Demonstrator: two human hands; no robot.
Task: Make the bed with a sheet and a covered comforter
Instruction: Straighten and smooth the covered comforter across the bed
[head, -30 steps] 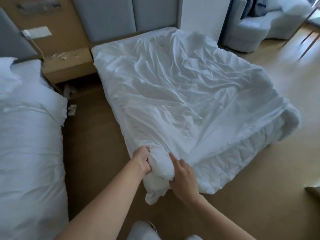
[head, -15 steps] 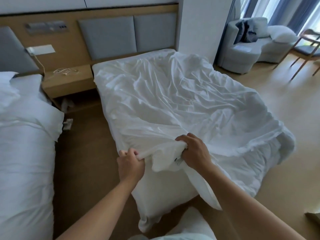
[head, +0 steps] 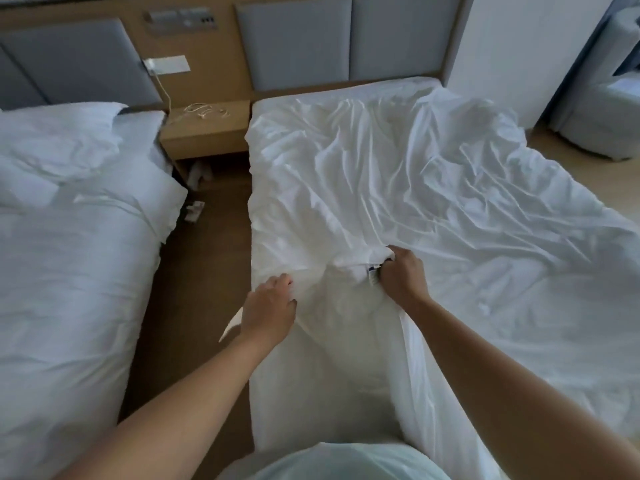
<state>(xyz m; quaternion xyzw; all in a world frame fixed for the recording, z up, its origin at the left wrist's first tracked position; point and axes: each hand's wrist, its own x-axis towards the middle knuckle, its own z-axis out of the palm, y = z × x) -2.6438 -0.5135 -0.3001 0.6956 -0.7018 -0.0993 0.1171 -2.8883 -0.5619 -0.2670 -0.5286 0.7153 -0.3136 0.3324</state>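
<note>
Counted a second bed (head: 69, 254) filling the left of the frame, made up in white. Spotted a wooden nightstand (head: 204, 133) at upper centre, wedged between the two beds, with loose cables (head: 204, 110) on top. Caught a grey armchair (head: 595, 126) at the upper right edge and a padded headboard (head: 346, 39) along the top.

Found the comforter (head: 433, 202) rumpled white across the right-hand bed, long axis running from bottom centre up to the headboard. Clenched the right grip (head: 403, 277) tight round a bunched corner at mid frame, with a small label (head: 373, 273) poking out beside the knuckles. Curled the left grip (head: 268, 308) onto the fabric edge just left of that, pinching cloth at the bed's left side.

Had only a narrow strip of brown floor (head: 194, 289) between the beds. Saw wider floor at the right edge, beyond the draped side.
</note>
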